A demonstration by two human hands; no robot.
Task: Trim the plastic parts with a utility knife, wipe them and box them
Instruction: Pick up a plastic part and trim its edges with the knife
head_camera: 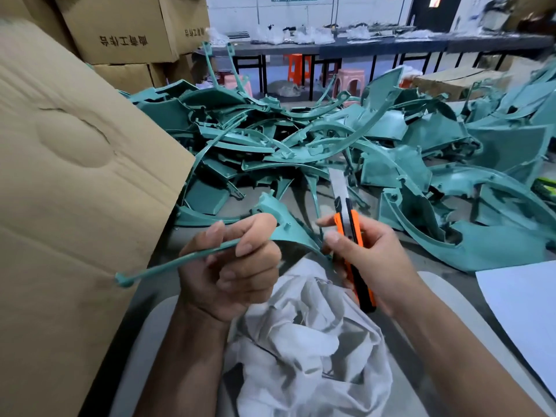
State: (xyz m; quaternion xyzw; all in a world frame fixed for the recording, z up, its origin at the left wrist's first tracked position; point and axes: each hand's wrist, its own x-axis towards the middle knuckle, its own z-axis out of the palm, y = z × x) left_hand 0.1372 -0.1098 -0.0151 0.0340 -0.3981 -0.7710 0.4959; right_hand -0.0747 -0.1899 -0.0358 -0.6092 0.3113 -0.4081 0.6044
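Observation:
My left hand [231,266] grips a teal plastic part [285,228] by its thin stem, which sticks out left to a small knob by the cardboard. The part's wide curved end points toward my right hand [367,254]. That hand holds an orange and black utility knife [352,224] upright, its blade extended upward just right of the part's edge. A crumpled white cloth [307,335] lies in my lap below both hands. A big heap of teal plastic parts [301,139] covers the table ahead.
A large cardboard box flap [75,176] stands close on the left. Stacked cartons [126,28] rise behind it. A white sheet [523,314] lies at right. Stools [349,82] and a long dark workbench [376,45] stand in the background.

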